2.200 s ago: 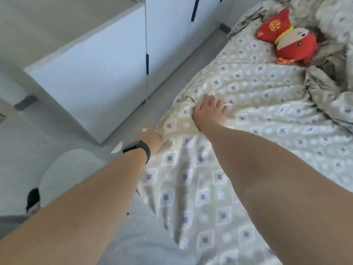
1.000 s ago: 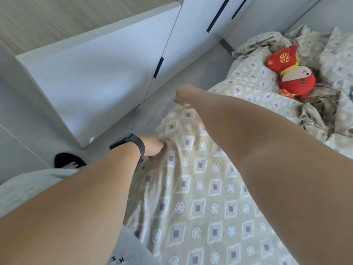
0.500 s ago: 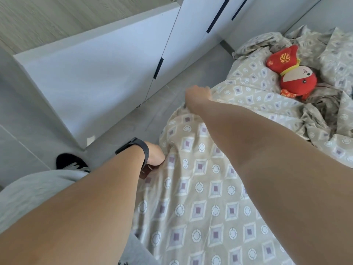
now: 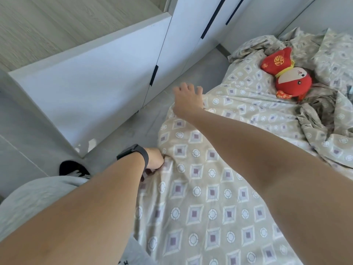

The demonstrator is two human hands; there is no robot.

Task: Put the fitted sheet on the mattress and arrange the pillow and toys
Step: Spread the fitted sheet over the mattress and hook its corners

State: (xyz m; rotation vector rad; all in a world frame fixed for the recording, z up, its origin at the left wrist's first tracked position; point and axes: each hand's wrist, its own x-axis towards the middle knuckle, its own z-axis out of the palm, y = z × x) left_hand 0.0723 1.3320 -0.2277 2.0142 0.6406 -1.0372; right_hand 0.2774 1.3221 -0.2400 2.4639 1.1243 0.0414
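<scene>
The fitted sheet (image 4: 210,188) covers the mattress from 6 to 2 o'clock; the left hand (image 4: 155,159), at centre, bunches its edge in curled fingers, while the right hand (image 4: 188,99), at 12 o'clock, hovers with fingers spread. A red plush toy (image 4: 288,77) lies at 2 o'clock beside a crumpled quilt (image 4: 324,119), and a white cabinet (image 4: 91,88) crowds the bedside at 10 o'clock.

White cabinets (image 4: 99,88) with dark slim handles (image 4: 154,78) line a grey tiled floor (image 4: 131,129); wood-grain panelling (image 4: 57,25) above them, in soft daylight.
</scene>
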